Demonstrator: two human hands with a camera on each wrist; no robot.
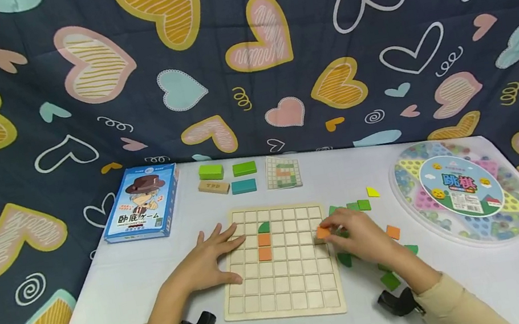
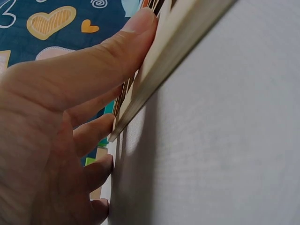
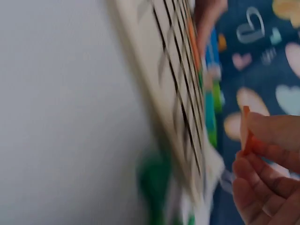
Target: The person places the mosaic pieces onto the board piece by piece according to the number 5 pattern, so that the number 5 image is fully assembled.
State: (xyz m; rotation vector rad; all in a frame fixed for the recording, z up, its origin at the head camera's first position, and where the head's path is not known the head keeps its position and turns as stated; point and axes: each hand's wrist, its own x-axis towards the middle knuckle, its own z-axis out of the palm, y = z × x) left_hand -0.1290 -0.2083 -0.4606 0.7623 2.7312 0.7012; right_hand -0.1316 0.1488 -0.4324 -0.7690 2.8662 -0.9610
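Observation:
A wooden grid board (image 1: 283, 297) lies in the middle of the white table. In one of its columns sit a green rounded tile (image 1: 263, 228) and two orange square tiles (image 1: 264, 247) below it. My left hand (image 1: 204, 261) rests with spread fingers on the board's left edge; in the left wrist view the thumb (image 2: 126, 42) lies over that edge. Over the board's right side, my right hand (image 1: 363, 233) pinches an orange square tile (image 1: 323, 232) between thumb and fingers. The right wrist view shows this tile (image 3: 245, 131) held above the board.
Loose green tiles (image 1: 390, 281), an orange tile (image 1: 393, 231) and a yellow tile (image 1: 373, 192) lie right of the board. Behind it are a pattern card (image 1: 283, 171) and several blocks (image 1: 244, 186). A blue game box (image 1: 141, 203) stands left, a round Chinese checkers set (image 1: 463, 192) right.

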